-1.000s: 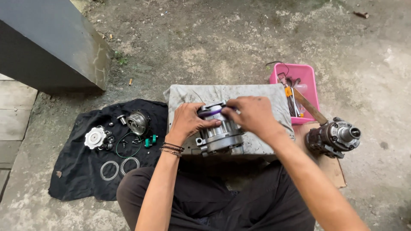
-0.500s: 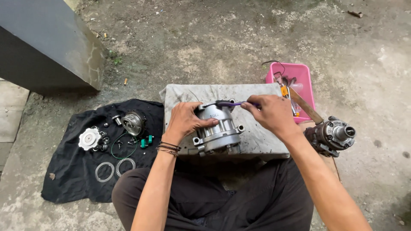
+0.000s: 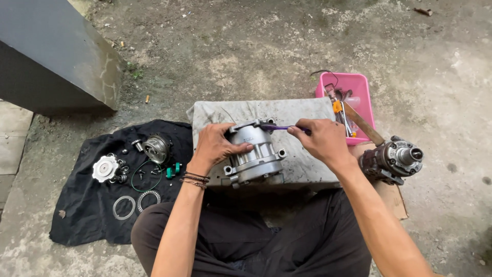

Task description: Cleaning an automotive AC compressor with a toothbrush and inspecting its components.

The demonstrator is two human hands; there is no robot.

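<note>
The compressor housing (image 3: 254, 154) is lying on the cloth-covered block (image 3: 302, 115), which is sitting directly before the seated person; the left hand (image 3: 216, 145) is resting on the housing's left side; the right hand (image 3: 320, 139) is sitting to its right, holding a slim tool (image 3: 277, 127) that is reaching to the housing's upper edge; the cloth on the ground (image 3: 82, 215) is lying left of the block, with loose parts, including two rings (image 3: 136, 203), lying on it; the tray (image 3: 353, 84) is standing behind and right of the block; a second assembly (image 3: 392, 159) is lying just before the tray, at the block's right.
</note>
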